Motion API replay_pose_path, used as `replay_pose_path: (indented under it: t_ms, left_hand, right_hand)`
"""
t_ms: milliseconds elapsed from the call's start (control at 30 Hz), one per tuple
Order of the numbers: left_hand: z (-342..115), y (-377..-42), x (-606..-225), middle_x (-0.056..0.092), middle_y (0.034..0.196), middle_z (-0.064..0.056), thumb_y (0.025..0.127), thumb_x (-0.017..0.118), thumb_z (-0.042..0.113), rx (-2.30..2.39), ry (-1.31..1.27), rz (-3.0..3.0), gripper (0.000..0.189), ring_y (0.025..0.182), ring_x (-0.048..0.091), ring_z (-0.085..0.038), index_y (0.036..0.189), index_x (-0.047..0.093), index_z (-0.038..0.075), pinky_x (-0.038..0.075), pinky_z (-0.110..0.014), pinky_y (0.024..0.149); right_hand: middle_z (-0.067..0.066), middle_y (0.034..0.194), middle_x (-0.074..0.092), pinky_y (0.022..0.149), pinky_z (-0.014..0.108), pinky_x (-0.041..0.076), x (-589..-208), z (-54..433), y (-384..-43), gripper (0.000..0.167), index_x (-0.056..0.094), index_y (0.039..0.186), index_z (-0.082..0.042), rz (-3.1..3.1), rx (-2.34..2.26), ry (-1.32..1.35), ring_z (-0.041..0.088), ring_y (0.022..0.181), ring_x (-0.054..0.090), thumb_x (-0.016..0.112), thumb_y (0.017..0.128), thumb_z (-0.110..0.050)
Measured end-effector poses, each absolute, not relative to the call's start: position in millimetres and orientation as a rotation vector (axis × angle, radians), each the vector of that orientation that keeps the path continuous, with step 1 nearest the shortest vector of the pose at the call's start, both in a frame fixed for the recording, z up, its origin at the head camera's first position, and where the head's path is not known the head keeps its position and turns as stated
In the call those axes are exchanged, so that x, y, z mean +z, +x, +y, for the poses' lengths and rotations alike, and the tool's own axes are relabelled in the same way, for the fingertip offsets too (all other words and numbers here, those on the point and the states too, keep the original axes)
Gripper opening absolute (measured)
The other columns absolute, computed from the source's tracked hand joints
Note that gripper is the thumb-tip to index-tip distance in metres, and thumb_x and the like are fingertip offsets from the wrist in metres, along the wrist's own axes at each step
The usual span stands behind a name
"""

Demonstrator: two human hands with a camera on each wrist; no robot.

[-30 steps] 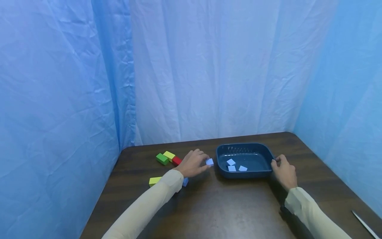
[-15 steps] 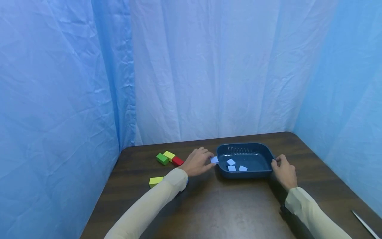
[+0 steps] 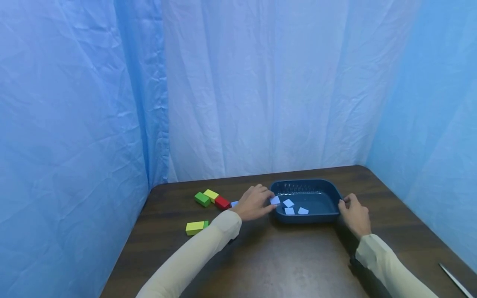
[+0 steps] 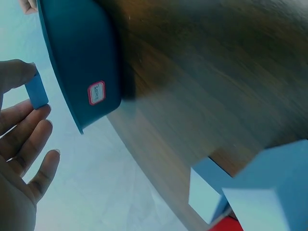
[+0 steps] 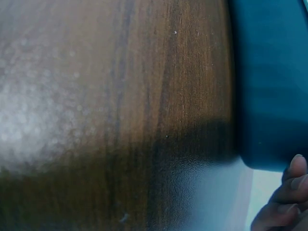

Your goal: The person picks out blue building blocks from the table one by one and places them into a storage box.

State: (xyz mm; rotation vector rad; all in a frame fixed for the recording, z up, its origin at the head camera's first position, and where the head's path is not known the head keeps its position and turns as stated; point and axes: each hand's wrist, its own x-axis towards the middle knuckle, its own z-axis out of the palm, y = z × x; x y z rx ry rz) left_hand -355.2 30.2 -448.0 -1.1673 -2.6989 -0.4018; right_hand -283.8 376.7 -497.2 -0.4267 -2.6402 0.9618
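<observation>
My left hand (image 3: 254, 203) pinches a small blue block (image 4: 37, 90) between thumb and fingertips; in the head view the block overlaps the left rim of the dark blue rectangular dish (image 3: 319, 216). In the left wrist view it is held above the dish's edge, with the remaining fingers spread below. Three light blue blocks lie inside the dish, one of them a tilted block (image 3: 303, 210) nearer the middle. My right hand (image 3: 355, 214) holds the dish's right end, thumb and fingers at the rim. In the right wrist view its fingertips (image 5: 298, 166) meet the dish's outer wall.
Left of the dish lie a green block (image 3: 202, 199), a yellow block (image 3: 211, 195) and a red block (image 3: 222, 203). Another yellow block (image 3: 195, 228) lies closer, partly behind my left sleeve. Blue blocks (image 4: 209, 187) sit below my left wrist. A thin pale stick (image 3: 454, 279) lies far right.
My left hand has carried the blue block rightward, from beside the dish to over its left rim. More of the red block now shows behind it. The right hand stays at the dish.
</observation>
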Motion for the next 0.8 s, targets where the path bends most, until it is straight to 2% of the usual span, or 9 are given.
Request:
replay_pose_path:
  t_ms: [367,800]
  left_hand:
    - [46.9,-358.0,-451.2,0.068,0.123,0.008,0.099,0.065,0.048,-0.34,-1.228,-2.672,0.041,0.1,0.051,-0.007,0.13,0.07,0.021,0.044,-0.024,0.092]
    - [62.0,-353.9,-450.8,0.069,0.122,0.008,0.099,0.066,0.047,-0.312,-1.238,-2.661,0.039,0.102,0.053,-0.009,0.127,0.071,0.021,0.044,-0.024,0.091]
  right_hand:
    - [0.029,0.105,0.065,0.067,0.048,0.048,-500.9,377.8,-283.3,0.03,0.052,0.115,0.0,-2.615,0.964,-0.393,0.037,0.08,0.062,0.045,0.107,-0.028]
    - [0.029,0.106,0.064,0.065,0.045,0.048,-500.5,377.8,-284.4,0.03,0.052,0.115,0.0,-2.625,0.967,-0.406,0.035,0.079,0.061,0.045,0.107,-0.027]
